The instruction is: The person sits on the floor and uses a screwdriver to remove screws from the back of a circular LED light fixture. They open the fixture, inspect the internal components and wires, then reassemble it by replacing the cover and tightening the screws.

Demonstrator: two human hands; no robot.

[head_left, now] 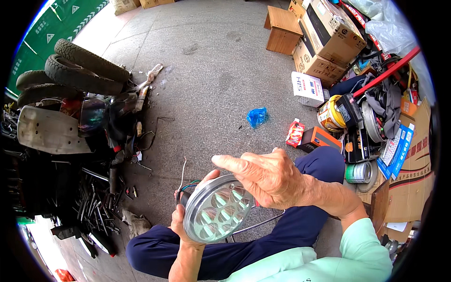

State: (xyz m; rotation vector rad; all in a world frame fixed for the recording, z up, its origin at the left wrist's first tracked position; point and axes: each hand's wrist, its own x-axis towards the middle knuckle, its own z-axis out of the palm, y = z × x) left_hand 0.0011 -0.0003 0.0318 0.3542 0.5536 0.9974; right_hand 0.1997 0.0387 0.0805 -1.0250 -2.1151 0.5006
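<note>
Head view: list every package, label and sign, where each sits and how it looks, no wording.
Brown cardboard boxes: stacked at upper right, dark printing.
White carton: on the pavement below the stack, dark and red print.
Red pouch: on the ground, crumpled.
Orange-and-black box: beside the pouch, long and flat.
Blue-and-white flat pack: far right, leaning on cardboard.
Green hoarding: upper left, white triangles and chevrons.

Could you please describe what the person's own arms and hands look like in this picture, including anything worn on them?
Both hands are bare, with no gloves, rings or watch visible. The right hand leads to an arm in a pale mint-green sleeve ending just past the wrist. The left hand has a bare forearm; no sleeve shows on it.
</note>
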